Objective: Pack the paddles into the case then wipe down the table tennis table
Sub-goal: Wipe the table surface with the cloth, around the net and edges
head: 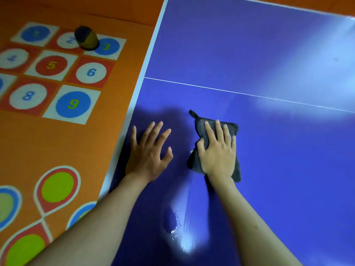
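The blue table tennis table (278,160) fills the right of the view, with a thin white centre line across it. A folded grey cloth (201,129) lies on the blue surface under my right hand (217,150), which presses flat on it with straight fingers, thumb tucked at the cloth's left edge. My left hand (148,150) rests flat on the table with fingers spread, just inside the white left edge and a short way left of the cloth. No paddle or case is in view.
The table's white left edge (146,60) runs diagonally. Beyond it is an orange floor mat (57,143) with numbered circles. A small dark and tan object (86,38) stands on the mat between numbers 2 and 3. A bright glare patch (184,242) shines near me.
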